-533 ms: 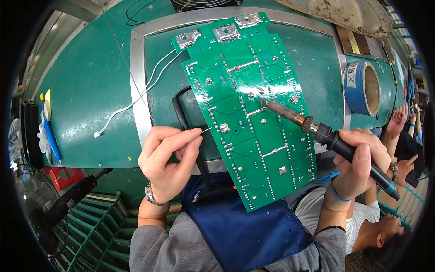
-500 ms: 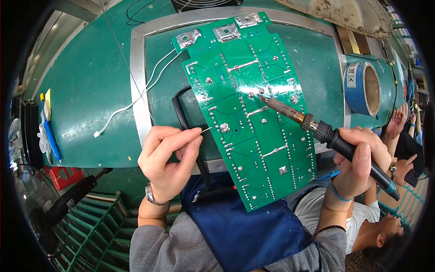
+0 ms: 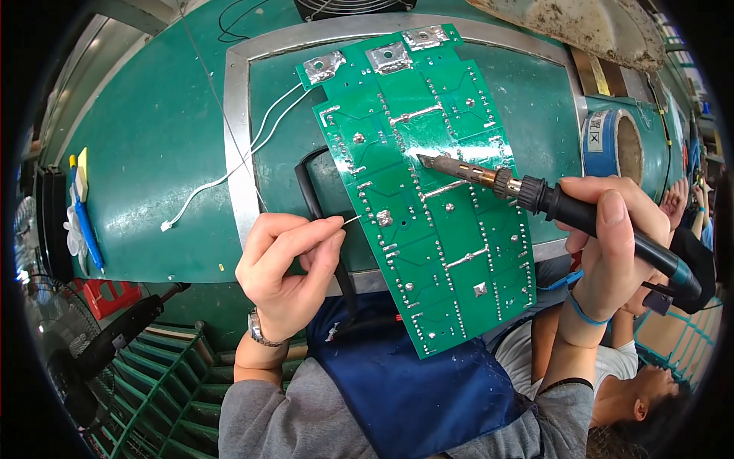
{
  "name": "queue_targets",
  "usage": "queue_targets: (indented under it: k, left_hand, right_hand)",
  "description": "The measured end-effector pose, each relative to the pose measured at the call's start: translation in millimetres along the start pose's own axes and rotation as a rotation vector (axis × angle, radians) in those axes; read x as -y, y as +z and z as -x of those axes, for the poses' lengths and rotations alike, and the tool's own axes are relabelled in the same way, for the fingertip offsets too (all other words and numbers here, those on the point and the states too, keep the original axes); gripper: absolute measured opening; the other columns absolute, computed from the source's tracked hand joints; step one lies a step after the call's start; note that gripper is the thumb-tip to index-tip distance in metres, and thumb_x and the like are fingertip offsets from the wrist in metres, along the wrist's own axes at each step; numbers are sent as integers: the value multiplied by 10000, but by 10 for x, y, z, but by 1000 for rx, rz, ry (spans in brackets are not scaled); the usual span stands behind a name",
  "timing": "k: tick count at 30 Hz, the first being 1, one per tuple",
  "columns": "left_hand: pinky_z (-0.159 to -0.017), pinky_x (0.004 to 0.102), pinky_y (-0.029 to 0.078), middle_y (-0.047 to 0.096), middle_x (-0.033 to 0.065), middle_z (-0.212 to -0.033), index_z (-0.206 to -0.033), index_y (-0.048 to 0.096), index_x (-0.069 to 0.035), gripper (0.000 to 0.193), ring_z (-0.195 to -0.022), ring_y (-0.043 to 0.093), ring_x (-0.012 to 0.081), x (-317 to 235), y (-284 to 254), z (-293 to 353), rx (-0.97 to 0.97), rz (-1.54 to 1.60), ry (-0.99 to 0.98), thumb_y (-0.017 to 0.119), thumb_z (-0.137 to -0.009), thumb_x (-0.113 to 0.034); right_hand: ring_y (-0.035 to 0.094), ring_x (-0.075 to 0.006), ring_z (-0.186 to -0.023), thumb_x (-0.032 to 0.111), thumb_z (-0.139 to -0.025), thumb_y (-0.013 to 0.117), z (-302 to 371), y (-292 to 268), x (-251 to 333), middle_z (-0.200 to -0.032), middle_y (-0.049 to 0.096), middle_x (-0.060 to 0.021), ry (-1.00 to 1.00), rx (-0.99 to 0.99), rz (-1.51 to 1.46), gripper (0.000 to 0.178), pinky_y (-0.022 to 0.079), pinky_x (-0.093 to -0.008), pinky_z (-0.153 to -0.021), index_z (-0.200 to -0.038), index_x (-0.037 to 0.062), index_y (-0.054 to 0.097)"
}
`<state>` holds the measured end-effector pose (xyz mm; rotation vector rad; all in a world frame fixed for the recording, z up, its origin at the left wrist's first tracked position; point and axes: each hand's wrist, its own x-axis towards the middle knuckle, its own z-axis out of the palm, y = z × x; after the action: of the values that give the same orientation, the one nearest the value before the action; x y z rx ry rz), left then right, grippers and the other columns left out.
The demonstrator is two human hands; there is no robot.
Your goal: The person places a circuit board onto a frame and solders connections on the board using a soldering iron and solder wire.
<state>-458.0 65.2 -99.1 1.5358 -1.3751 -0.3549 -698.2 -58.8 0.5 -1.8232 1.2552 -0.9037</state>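
Observation:
A large green circuit board (image 3: 428, 252), solder side up, lies tilted before me, with silvery pads along its far end. My right hand (image 3: 612, 218) grips a soldering iron (image 3: 550, 203) by its black handle. Its tip points left, over the board's upper middle near a row of joints; whether it touches cannot be told. Between thumb and forefinger my left hand (image 3: 294, 268) pinches a thin solder wire (image 3: 352, 219), whose end reaches the board's left edge. A white two-wire cable (image 3: 206, 186) with a small connector runs left from the board's far end.
Green bench top with a metal frame (image 3: 235, 138) lies beneath the board. A blue-sided roll (image 3: 600, 145) stands at right, a fan (image 3: 355, 8) at the far edge. Blue tool (image 3: 86, 233) and red holder (image 3: 111, 298) are at left. Another person (image 3: 612, 375) sits at lower right.
The soldering iron's tip has moved left across the board, away from two round joints. The left hand with the solder wire has hardly moved; the whole view has shifted slightly.

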Motion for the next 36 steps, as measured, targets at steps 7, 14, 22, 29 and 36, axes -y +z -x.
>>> queue_targets:
  k: [7, 14, 22, 29, 36]
  left_hand:
    - [-460, 191, 389, 568, 27, -825, -936, 726, -32, 244, -535, 480, 36, -3, -14, 1, 3, 24, -2, 753, -721, 79]
    - [-453, 192, 388, 565, 25, -823, -936, 728, -32, 240, -532, 480, 35, -15, -16, -1, 19, 60, -11, 758, -722, 71]
    - [-453, 189, 388, 571, 31, -826, -941, 725, -27, 239, -528, 479, 31, -5, 1, -15, 21, 49, 2, 752, -728, 77]
    - [-460, 192, 390, 576, 30, -821, -940, 723, -26, 234, -530, 482, 35, -10, 1, -7, -6, 22, 9, 746, -731, 77]
    - [-463, 194, 392, 579, 27, -815, -932, 725, -34, 233, -531, 484, 39, 9, 19, 23, -27, 17, 24, 749, -726, 73]
  right_hand:
    - [481, -106, -455, 287, -898, 498, 127, -192, -121, -704, 619, -161, -102, -251, -37, 423, 358, -205, -432, -864, -104, 655]
    - [497, -111, -495, 245, -940, 468, 378, -590, -490, -725, 625, -163, -59, -633, 165, 430, 372, -182, -491, -982, -147, 639]
    - [504, -110, -508, 261, -940, 477, 469, -521, -551, -751, 632, -169, -95, -815, 197, 435, 363, -170, -466, -971, -143, 635]
    - [479, -121, -497, 300, -931, 449, 544, -377, -471, -734, 621, -176, -123, -697, 167, 470, 360, -198, -487, -975, -127, 639]
    - [518, -83, -560, 213, -952, 504, 508, -504, -645, -797, 662, -128, -142, -770, 391, 342, 395, -177, -516, -1046, -71, 670]
